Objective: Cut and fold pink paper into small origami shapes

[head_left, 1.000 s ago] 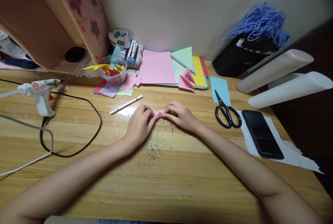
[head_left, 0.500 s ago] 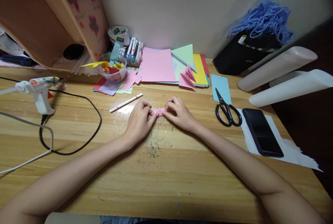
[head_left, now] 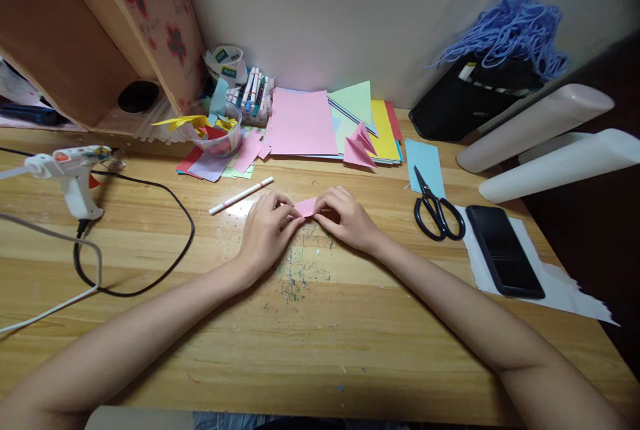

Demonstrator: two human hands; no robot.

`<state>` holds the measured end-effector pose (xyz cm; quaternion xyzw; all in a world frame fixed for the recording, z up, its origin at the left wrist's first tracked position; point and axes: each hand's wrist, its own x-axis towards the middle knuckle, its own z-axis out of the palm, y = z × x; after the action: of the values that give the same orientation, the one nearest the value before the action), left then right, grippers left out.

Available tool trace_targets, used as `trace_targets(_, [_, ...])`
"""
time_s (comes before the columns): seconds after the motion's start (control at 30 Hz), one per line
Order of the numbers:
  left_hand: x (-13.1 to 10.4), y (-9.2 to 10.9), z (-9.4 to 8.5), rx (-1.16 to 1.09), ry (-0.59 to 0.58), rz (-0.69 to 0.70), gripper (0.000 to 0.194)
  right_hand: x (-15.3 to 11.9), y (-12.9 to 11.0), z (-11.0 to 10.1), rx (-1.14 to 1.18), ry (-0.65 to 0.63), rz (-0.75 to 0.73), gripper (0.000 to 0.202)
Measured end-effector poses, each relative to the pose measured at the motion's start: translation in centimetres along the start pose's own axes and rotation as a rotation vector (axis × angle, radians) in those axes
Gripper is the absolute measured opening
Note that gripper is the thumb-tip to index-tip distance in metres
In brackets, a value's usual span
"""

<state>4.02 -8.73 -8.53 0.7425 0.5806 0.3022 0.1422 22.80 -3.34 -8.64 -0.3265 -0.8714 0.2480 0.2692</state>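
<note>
A small piece of pink paper (head_left: 305,207) is pinched between my two hands over the middle of the wooden table. My left hand (head_left: 267,227) grips its left end, thumb in front and fingers curled behind. At the right end, my right hand (head_left: 345,217) closes thumb and fingertips on the paper. The fingers hide both ends, so any folds there cannot be made out. A white marker (head_left: 241,195) lies just beyond my left hand. Behind the hands, folded pink paper shapes (head_left: 359,149) rest by a stack topped with a pink sheet (head_left: 303,123).
Black-handled scissors (head_left: 434,210) lie partly on light blue paper (head_left: 425,167) at right, near a dark phone (head_left: 505,253). A glue gun (head_left: 75,180) with looping cables stands at left. A clear tub (head_left: 220,140) of paper scraps sits behind; white rolls (head_left: 550,163) lean at far right.
The pink paper between my fingers has tilted, and more of its flat face shows. Both hands stay nearly in place, still pinching it. The view has shifted slightly.
</note>
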Motion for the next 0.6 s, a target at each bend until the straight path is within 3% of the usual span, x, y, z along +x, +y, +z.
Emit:
trace_targets(0.27, [0.26, 0.11, 0.01, 0.001, -0.026, -0.039, 0.017, 0.06, 0.44, 0.11, -0.004, -0.034, 0.018, 0.012])
trace_targets(0.6, [0.77, 0.02, 0.47, 0.012, -0.034, -0.125, 0.016, 0.34, 0.33, 1.01, -0.164, 0.061, 0.128, 0.015])
